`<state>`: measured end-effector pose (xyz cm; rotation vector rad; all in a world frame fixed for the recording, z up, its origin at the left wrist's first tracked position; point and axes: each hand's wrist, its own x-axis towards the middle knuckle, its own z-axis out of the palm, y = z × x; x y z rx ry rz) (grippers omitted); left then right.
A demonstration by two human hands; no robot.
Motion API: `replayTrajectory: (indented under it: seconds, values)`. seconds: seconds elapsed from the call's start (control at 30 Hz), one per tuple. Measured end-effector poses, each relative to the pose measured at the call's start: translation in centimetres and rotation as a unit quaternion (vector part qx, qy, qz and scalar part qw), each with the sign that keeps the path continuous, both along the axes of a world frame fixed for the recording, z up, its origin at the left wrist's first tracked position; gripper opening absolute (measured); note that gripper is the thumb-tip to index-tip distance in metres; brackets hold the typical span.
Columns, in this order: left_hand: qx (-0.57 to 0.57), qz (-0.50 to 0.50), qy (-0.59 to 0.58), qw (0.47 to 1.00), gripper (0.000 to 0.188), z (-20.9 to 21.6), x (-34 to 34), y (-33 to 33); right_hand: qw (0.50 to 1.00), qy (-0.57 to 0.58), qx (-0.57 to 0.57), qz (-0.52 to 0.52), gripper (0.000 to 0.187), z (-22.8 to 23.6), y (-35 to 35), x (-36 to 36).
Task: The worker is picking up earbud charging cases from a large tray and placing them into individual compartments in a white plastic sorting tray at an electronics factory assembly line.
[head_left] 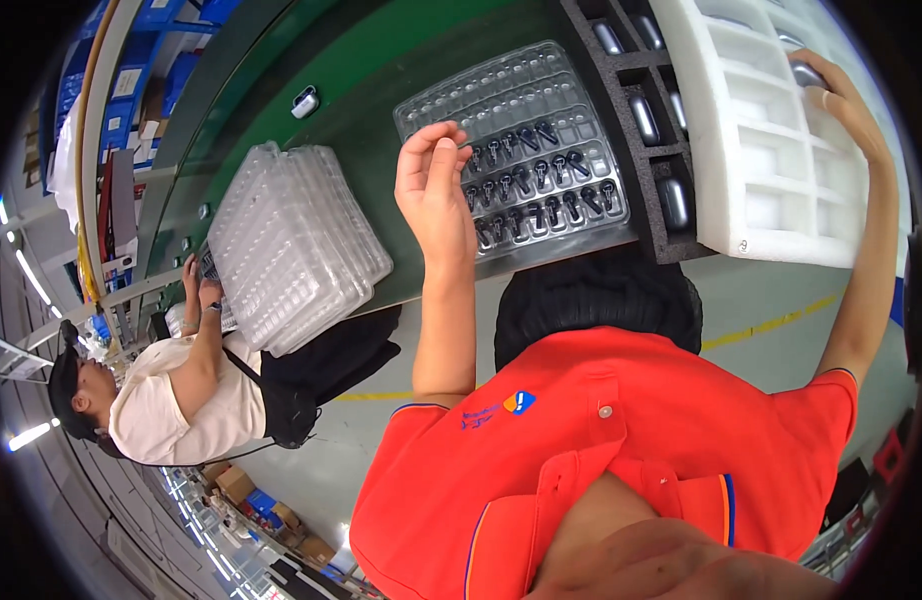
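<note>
My left hand (433, 170) is raised over the left side of a clear plastic tray (501, 88). Its fingers curl in toward the thumb, and whatever they may hold is hidden. Rows of small dark earbuds (551, 210) fill the nearer part of that tray; several farther slots show no earbuds. Far to the right, my right hand (846, 105) grips a shiny dark grey earbud case (805, 74) at a white foam tray (716, 150). The foam tray has square compartments, several of them bare.
Beside the foam tray, a dark foam tray (661, 150) holds several grey cases. Stacked clear trays (291, 240) stand left on the green table (366, 135). A lone open earbud case (305, 102) lies beyond them. A co-worker (191, 395) works at the far left.
</note>
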<state>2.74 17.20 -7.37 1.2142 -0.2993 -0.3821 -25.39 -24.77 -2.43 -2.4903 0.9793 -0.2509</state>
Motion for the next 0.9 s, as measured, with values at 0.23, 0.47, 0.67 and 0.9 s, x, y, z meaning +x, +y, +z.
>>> replayTrajectory:
  seconds: [0.23, 0.47, 0.67, 0.9]
  values:
    - [-0.065, -0.282, -0.021, 0.957, 0.049, 2.7, -5.9, -1.7, 0.966, -0.253, 0.000, -0.050, 0.054, 5.5, 11.9, -0.9]
    - [-0.141, -0.529, 0.213, 0.809, 0.083, 3.3, -9.0, -1.1, 0.923, -0.251, 0.026, 0.290, 0.036, 4.8, 27.4, 6.9]
    - [-0.160, -0.406, 0.315, 0.843, 0.056, 1.9, -8.7, 0.6, 0.902, -0.326, 0.158, 0.237, 0.055, 1.7, 28.7, 7.2]
    - [-0.139, -0.322, 0.179, 0.919, 0.049, 1.0, -8.7, 0.7, 0.895, -0.323, 0.287, 0.114, 0.037, 0.4, 29.9, 7.8]
